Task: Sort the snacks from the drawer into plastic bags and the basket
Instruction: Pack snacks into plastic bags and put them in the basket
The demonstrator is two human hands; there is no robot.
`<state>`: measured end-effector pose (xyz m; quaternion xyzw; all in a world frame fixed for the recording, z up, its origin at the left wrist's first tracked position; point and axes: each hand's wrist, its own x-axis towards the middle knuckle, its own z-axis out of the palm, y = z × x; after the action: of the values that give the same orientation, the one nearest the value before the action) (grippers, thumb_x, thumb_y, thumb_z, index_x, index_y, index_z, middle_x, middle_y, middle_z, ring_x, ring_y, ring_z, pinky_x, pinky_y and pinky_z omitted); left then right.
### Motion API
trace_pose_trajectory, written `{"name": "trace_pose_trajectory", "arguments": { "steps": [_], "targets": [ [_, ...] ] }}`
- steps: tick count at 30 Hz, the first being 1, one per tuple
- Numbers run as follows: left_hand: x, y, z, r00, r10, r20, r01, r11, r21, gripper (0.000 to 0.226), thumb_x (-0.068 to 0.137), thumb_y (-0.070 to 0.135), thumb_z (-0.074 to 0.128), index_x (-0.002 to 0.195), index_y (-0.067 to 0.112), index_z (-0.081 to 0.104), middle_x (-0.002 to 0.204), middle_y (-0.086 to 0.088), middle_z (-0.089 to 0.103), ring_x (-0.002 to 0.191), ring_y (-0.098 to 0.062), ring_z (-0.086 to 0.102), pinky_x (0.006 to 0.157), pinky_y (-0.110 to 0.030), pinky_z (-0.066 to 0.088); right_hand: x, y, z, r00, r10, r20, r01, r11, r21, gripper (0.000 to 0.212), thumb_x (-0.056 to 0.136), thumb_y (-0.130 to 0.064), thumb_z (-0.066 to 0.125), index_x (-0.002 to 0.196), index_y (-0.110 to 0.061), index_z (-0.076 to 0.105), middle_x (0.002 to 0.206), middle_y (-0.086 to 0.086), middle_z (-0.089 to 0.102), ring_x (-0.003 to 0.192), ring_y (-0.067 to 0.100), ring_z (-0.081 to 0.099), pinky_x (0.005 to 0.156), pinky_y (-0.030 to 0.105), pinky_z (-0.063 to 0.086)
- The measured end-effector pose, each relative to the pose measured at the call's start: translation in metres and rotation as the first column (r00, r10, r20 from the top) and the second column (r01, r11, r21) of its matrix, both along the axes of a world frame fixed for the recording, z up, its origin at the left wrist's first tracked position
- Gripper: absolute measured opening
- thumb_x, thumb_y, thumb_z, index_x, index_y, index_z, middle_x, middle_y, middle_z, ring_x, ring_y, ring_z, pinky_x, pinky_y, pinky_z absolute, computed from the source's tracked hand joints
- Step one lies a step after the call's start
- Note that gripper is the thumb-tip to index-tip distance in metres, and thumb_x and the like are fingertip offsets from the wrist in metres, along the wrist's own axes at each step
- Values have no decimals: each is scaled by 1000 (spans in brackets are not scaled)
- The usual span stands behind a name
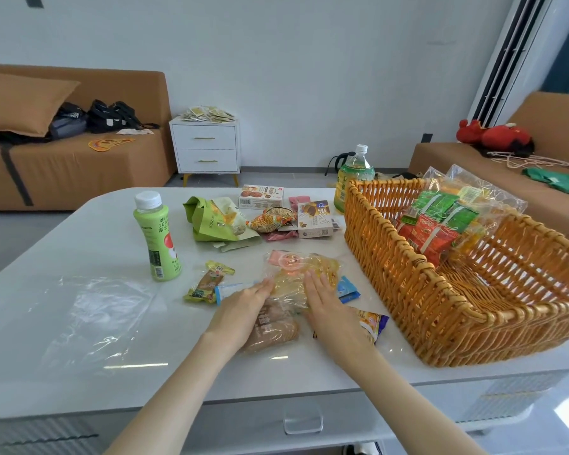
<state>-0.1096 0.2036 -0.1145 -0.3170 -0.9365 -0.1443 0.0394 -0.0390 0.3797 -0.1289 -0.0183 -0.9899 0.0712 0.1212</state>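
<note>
At the near edge of the table (89, 231), left hand (240, 310) and right hand (329, 310) lie flat, slightly apart, fingers straight, on the filled plastic bag (296, 274), probably flattening it to seal

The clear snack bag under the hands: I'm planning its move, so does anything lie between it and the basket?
Yes. A small blue packet and a yellow-and-blue packet lie between the clear snack bag and the basket. The basket's woven side wall also stands in the way, so the bag must go over it.
</note>
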Motion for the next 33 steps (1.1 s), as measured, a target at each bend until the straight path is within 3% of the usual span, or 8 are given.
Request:
{"name": "trace_pose_trajectory", "arguments": {
  "steps": [4,7,11,15,18,24,31,33],
  "targets": [
    [0,3,1,997,48,-57,-47,999,15,55,92,-1,42,141,23,41,126,-7,61,112,-29,59,88,-40,49,-1,-5,1,995,-12,104,7,999,48,71,98,-4,35,150,-6,-14,158,6,-21,147,39,-6,103,40,44],
    [-3,6,7,994,61,-96,-38,974,224,35,94,2,48,121,18,64,97,-9,72,90,-28,67,76,-39,53,-2,-7,9,995,-72,72,70,997,26,67,100,-24,41,154,-13,3,160,-1,-6,146,42,-1,113,57,23],
    [-8,13,20,994,71,-81,-27,893,448,23,97,17,54,114,16,69,94,-1,74,70,-13,65,61,-15,44,-18,-3,19,931,79,-356,-52,995,85,41,87,-28,60,124,-11,63,122,5,66,114,33,61,94,48,50],
    [-15,21,29,992,122,-10,-85,749,657,26,97,18,53,121,18,62,111,3,69,75,0,59,71,-10,44,-41,4,49,945,65,-320,-29,993,118,19,88,-15,61,104,-20,71,98,-4,72,82,22,69,56,29,53],
    [-19,19,37,970,77,231,-236,531,814,55,94,25,58,144,20,35,147,4,41,130,-12,42,107,-30,36,-58,10,89,990,-29,-141,43,994,99,21,101,-13,42,106,-19,62,81,-2,61,72,23,60,55,29,45],
    [-1,17,69,657,-231,718,-635,344,692,113,61,76,62,152,35,9,157,-1,22,140,-25,30,112,-54,27,-50,17,166,972,-93,-218,25,955,-295,30,101,-39,41,105,-31,70,99,-5,70,77,18,65,70,38,54],
    [26,28,91,567,-625,537,-562,183,807,84,67,76,48,120,12,60,69,2,56,57,-7,50,52,-16,40,0,3,229,989,42,-142,-131,699,-703,30,98,-45,46,101,-26,70,85,-13,72,46,-8,55,45,10,44],
    [31,32,92,597,-598,535,-543,190,818,84,70,74,43,126,13,58,60,6,58,58,-11,50,66,-21,49,7,2,232,998,60,-32,-65,702,-709,35,98,-47,44,106,-22,67,93,-7,72,35,-7,48,40,9,39]
  ]
}}
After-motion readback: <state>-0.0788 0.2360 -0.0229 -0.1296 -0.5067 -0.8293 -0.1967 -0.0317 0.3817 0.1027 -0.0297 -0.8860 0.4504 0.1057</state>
